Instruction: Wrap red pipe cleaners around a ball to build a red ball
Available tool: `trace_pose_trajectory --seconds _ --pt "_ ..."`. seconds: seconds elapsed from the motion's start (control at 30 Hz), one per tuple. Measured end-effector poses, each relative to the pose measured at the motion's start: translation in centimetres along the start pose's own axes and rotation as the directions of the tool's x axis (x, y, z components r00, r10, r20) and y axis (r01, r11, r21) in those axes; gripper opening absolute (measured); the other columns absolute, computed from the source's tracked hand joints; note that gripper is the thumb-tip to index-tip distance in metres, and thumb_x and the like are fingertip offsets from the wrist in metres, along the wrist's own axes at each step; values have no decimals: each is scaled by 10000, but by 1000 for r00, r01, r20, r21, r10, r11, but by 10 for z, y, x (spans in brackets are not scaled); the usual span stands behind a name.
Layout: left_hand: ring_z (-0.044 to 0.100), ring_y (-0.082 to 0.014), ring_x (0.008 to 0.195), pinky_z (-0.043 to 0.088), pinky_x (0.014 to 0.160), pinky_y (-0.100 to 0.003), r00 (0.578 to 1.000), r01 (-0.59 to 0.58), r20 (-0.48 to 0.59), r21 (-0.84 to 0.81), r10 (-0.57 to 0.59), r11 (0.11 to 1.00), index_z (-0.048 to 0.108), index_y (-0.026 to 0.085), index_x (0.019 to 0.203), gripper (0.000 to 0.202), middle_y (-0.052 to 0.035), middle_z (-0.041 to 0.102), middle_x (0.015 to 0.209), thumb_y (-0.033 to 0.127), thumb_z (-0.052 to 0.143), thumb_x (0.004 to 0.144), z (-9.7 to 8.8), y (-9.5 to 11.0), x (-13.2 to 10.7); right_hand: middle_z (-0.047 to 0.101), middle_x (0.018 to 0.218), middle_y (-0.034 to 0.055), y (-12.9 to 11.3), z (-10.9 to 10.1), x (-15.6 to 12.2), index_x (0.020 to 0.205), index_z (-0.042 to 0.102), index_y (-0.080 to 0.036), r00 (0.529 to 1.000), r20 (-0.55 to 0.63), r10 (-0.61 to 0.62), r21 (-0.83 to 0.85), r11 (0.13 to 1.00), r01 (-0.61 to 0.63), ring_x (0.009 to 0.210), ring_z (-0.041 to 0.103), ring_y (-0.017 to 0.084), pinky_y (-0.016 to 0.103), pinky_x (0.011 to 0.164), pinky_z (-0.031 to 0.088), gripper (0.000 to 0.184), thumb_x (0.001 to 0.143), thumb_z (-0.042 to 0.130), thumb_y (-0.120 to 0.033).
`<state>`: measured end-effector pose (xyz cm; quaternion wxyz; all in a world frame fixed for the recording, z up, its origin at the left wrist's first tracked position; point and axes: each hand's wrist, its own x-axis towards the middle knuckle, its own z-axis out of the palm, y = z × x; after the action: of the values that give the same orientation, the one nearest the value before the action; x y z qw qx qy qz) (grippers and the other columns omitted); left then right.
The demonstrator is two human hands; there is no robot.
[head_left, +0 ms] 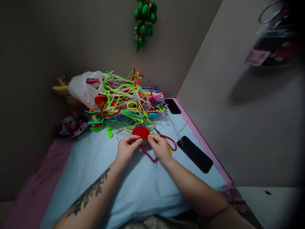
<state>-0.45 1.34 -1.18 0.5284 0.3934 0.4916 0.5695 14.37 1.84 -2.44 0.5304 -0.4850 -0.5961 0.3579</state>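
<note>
Both of my hands meet over a pale blue cloth (100, 171). My left hand (126, 148) pinches the lower left edge of a round red coiled pipe-cleaner disc (141, 131). On the disc's right side my right hand (159, 147) pinches it too, fingers closed. A loose red pipe-cleaner tail (149, 156) hangs from the disc and loops down between my wrists. Just behind my right hand lie scissors with red handles (170, 142).
A big tangled heap of coloured pipe cleaners (126, 98) spills from a plastic bag (82, 87) at the back. A black phone (197, 154) and another dark slab (172, 106) lie on the right. A dark bowl (70, 125) sits at left, with walls close behind and to the right.
</note>
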Motion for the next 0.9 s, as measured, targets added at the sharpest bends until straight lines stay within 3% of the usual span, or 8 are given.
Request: trace_pose_trajectory --seconds 0.13,0.37,0.47,0.57,0.67,0.73,0.8,0.9 --pt "536 -95 519 398 499 -206 1000 0 11 42 0 999 700 143 711 234 -1 646 587 280 801 549 -1 -2 0 606 906 51 1 1 2 719 665 -200 999 -32 -4 41 999 6 900 569 195 333 831 451 80 723 669 -279" --pt "527 -98 517 403 511 -214 998 -22 53 70 18 997 703 149 708 205 -6 645 604 275 790 571 -1 -4 0 539 827 30 -8 -1 3 619 587 -191 999 39 -15 -4 1000 15 829 543 177 317 790 442 149 754 615 -247" --pt "537 -102 527 409 516 -216 999 -43 7 93 43 995 705 152 745 223 -9 655 631 287 784 587 -1 -2 0 540 931 56 -10 -2 0 727 615 -196 998 -15 -56 -53 997 55 902 549 190 330 822 445 136 811 569 -293" --pt "544 -103 529 415 517 -215 995 -67 -68 114 75 991 706 155 779 240 -10 663 646 307 774 606 -2 -1 1 524 1002 76 -11 -1 -5 904 609 -205 979 -43 -199 -140 972 191 985 525 216 354 863 431 193 812 582 -372" --pt "566 -114 562 432 537 -218 990 -90 -92 135 103 987 707 159 777 228 -14 673 664 310 765 616 -4 -1 2 572 872 47 -13 2 -9 871 604 -214 962 62 -266 -255 928 273 885 531 217 359 816 423 209 757 665 -378" --pt "574 -121 576 440 551 -223 990 -106 -75 169 120 980 709 159 771 213 -18 677 670 305 756 624 -4 -1 2 590 772 24 -14 3 -9 795 611 -221 960 132 -246 -292 916 275 805 532 201 342 766 417 116 800 632 -335" --pt "577 -124 583 444 563 -227 991 -114 -49 214 128 970 710 156 757 191 -24 681 673 295 746 630 -4 -1 1 590 728 15 -15 0 -7 741 603 -221 956 168 -241 -271 921 280 775 534 189 326 737 413 140 853 564 -295" --pt "556 -113 551 431 546 -223 994 -96 -33 245 107 965 705 156 708 155 -18 676 646 274 740 613 -1 1 -1 567 738 17 -14 -8 -1 721 568 -216 959 96 -266 -235 930 281 780 532 185 320 732 415 185 881 504 -285"
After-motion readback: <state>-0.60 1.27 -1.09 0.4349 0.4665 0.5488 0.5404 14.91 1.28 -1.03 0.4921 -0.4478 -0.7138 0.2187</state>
